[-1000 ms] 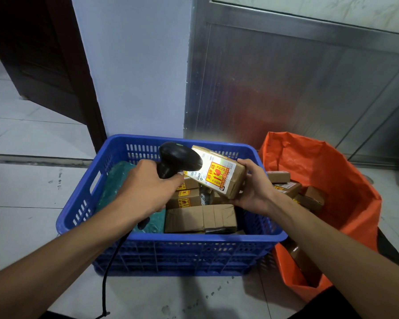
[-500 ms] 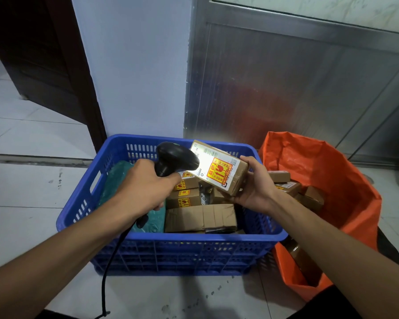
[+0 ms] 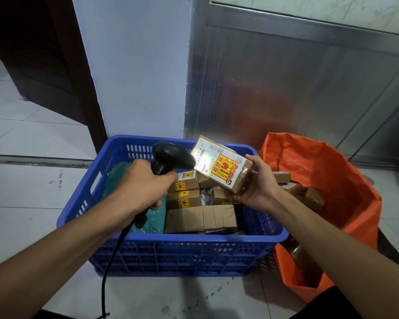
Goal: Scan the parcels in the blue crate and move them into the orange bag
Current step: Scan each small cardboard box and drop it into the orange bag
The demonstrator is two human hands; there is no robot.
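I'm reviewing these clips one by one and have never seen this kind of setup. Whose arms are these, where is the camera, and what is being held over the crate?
There is no machine here: the arms belong to a person, and the single camera sits on their head, looking forward and down.

The left hand has its grip on a black corded scanner. The right hand holds a taped cardboard parcel bearing a white label and a red-and-yellow sticker; the scanner's light falls on that label.

Below them a blue crate stands on the tiled floor, holding more brown parcels and a green package. To its right, an open orange bag already has several parcels inside.
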